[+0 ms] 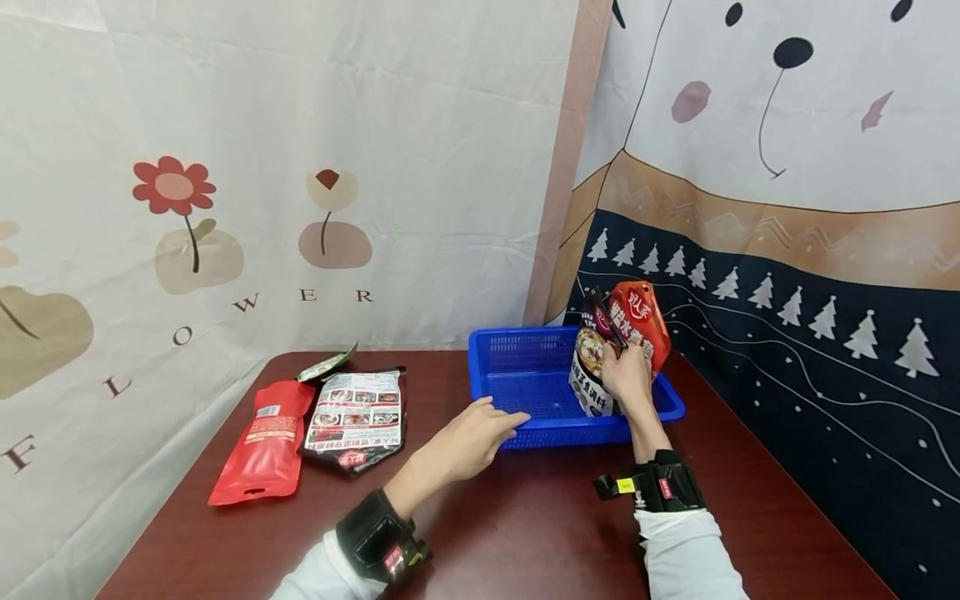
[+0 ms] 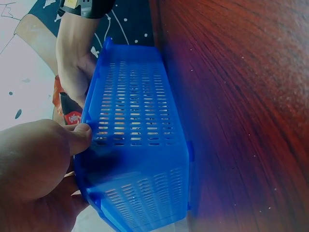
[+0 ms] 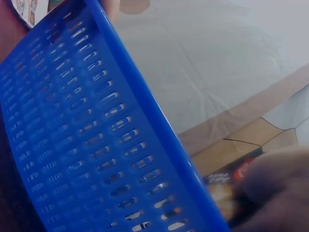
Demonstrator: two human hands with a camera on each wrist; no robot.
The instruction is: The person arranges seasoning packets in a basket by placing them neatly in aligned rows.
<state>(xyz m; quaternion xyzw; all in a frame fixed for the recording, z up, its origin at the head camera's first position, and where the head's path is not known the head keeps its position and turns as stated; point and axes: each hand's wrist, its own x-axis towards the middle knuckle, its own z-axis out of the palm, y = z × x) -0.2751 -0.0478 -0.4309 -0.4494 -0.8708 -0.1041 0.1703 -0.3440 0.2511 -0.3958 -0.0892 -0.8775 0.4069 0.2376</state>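
Note:
A blue plastic basket with slotted walls stands on the table. At its near left corner, my left hand holds the rim, the thumb lying over the edge in the left wrist view. My right hand reaches over the near wall and grips a black-and-white seasoning pouch upright in the basket's right part. Just behind that hand stands a red seasoning pouch; whether the fingers touch it is hidden. In the right wrist view the thumb covers part of the dark pouch.
Left of the basket lie a red pouch, a black pouch with its printed white back up, and a green packet behind them. Printed cloths hang along the back and right edges of the brown table.

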